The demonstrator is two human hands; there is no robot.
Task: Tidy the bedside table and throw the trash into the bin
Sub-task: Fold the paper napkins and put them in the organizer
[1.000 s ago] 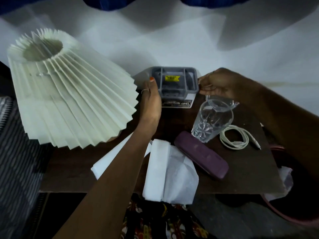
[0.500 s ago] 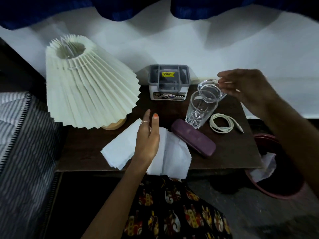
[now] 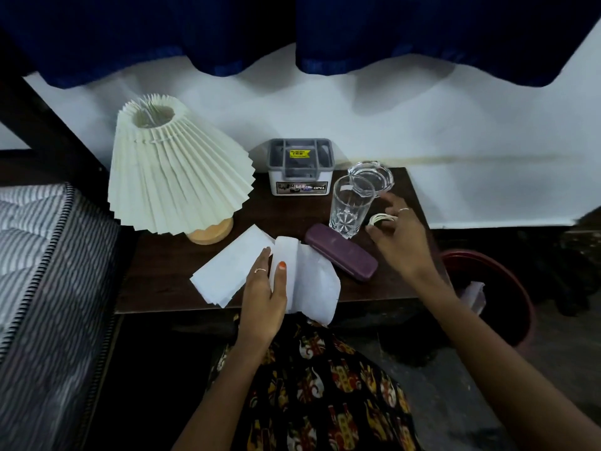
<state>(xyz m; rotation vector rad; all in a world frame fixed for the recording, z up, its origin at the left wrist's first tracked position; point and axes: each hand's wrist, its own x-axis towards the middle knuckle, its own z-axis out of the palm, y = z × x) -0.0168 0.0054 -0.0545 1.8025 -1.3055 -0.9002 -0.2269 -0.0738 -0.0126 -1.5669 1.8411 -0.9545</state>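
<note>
White tissue paper (image 3: 227, 271) lies crumpled at the front of the dark bedside table (image 3: 156, 281). My left hand (image 3: 263, 294) rests on it, with a fold of paper pinched between thumb and fingers. My right hand (image 3: 400, 236) curls around a coiled white cable (image 3: 381, 219) near the table's right edge, hiding most of it. A purple case (image 3: 341, 252) lies between my hands. An empty glass tumbler (image 3: 349, 206) stands just left of the cable. The red bin (image 3: 507, 281) sits on the floor to the right of the table, with white trash (image 3: 474, 292) in it.
A pleated white lamp (image 3: 175, 170) stands at the table's left. A grey organizer box (image 3: 300, 167) and a clear glass dish (image 3: 372, 177) sit at the back by the wall. A striped mattress (image 3: 39, 255) borders the left side.
My left hand came down from above the tissue paper and closed on it. My right hand dropped from the glass dish to the cable coil. The camera view pulled back.
</note>
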